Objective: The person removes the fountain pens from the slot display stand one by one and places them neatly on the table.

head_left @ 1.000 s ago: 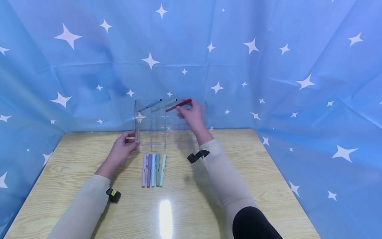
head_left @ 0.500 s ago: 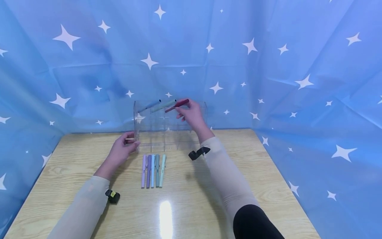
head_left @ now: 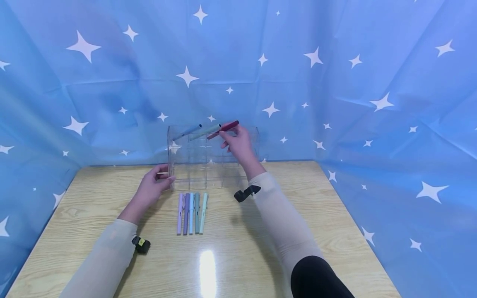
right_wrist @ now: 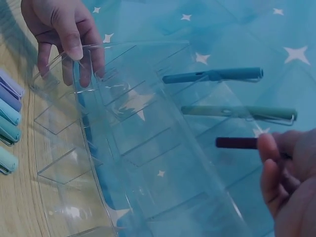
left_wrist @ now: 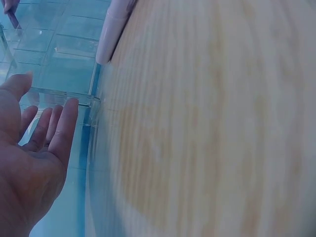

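A clear acrylic pen organizer (head_left: 214, 171) with several compartments stands at the back of the table. My left hand (head_left: 153, 183) holds its left side, the thumb at the front and the fingers (left_wrist: 64, 131) around the side wall. At the top row, my right hand (head_left: 240, 145) pinches a dark red pen (head_left: 232, 125). The pen slants, its lower end (right_wrist: 232, 142) toward the organizer and its other end raised to the right. To its left, a blue pen (right_wrist: 217, 74) and a pale green pen (right_wrist: 237, 112) lie slanted in top compartments.
In front of the organizer lies a row of pens: light purple (head_left: 180, 215), dark purple (head_left: 186, 215), light blue (head_left: 191, 215), grey-green (head_left: 197, 215) and mint (head_left: 203, 215). Behind the wooden table (head_left: 298, 207) hangs a blue curtain (head_left: 335, 82) with white stars.
The dark red pen shifts slightly in my right hand, its raised end tipping up a little and to the right. My left hand stays on the organizer.
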`<control>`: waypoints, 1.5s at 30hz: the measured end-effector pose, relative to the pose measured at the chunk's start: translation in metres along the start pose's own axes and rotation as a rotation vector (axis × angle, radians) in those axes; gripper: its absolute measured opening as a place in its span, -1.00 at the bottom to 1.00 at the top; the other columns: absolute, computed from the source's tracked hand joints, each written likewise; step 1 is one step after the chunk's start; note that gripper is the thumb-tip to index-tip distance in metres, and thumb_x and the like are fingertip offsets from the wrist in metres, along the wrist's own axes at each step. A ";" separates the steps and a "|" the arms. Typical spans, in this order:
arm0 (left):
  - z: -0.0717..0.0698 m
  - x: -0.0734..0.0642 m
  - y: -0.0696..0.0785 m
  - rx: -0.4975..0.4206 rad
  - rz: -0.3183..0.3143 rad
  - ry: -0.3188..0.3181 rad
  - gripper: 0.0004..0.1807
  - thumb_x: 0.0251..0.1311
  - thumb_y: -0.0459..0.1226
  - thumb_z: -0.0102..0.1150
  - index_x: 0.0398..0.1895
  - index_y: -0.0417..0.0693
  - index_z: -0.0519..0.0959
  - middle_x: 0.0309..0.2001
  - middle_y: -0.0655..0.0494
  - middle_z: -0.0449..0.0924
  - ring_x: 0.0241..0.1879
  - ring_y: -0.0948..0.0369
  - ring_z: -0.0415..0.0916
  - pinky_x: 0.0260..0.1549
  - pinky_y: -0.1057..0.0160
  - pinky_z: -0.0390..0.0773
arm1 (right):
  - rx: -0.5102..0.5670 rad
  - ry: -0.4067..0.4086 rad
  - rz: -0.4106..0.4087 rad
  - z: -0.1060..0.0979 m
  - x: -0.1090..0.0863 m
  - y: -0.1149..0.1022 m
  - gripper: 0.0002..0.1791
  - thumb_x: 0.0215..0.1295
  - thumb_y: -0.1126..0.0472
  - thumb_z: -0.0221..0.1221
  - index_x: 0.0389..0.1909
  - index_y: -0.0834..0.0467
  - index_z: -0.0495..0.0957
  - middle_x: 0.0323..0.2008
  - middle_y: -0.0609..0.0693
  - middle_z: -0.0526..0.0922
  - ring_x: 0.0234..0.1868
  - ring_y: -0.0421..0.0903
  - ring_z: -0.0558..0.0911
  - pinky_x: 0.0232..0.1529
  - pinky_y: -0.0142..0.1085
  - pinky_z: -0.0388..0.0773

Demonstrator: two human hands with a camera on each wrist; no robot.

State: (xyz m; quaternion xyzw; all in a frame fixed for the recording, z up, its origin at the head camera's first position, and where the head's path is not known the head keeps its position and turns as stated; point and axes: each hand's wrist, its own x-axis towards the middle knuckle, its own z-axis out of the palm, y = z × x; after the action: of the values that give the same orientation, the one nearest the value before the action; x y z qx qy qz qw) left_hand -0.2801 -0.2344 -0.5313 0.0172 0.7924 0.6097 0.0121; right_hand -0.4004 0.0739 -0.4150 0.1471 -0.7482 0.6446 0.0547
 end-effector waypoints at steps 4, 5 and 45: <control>0.001 0.000 0.000 0.002 0.003 0.001 -0.27 0.61 -0.18 0.32 0.68 -0.21 0.28 0.44 -0.34 0.45 0.45 -0.22 0.44 0.10 0.31 0.77 | 0.069 0.086 -0.036 -0.001 -0.002 -0.003 -0.72 0.60 0.16 0.37 0.18 0.19 0.68 0.06 0.10 0.74 -0.55 -0.14 0.66 -0.60 -0.36 0.59; 0.001 0.000 0.000 0.004 0.003 0.002 -0.28 0.62 -0.18 0.32 0.68 -0.21 0.28 0.44 -0.34 0.45 0.44 -0.21 0.44 0.09 0.31 0.77 | 0.074 0.108 -0.050 -0.002 -0.002 -0.004 -0.70 0.60 0.16 0.37 0.19 0.21 0.66 0.03 0.10 0.74 -0.55 -0.15 0.66 -0.59 -0.36 0.60; 0.000 -0.001 0.000 -0.028 0.004 -0.018 -0.24 0.62 -0.19 0.31 0.71 -0.21 0.22 0.48 -0.35 0.41 0.46 -0.22 0.41 0.11 0.26 0.78 | 0.187 0.104 -0.106 -0.018 -0.076 0.004 0.08 0.55 0.47 0.26 0.77 -0.44 0.01 -0.16 0.05 0.44 -0.37 -0.11 0.53 -0.09 0.24 0.85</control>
State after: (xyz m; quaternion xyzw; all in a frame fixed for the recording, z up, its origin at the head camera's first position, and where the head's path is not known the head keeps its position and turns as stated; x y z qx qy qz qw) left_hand -0.2793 -0.2346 -0.5315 0.0239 0.7836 0.6206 0.0181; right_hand -0.3317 0.1035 -0.4362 0.1574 -0.6721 0.7146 0.1136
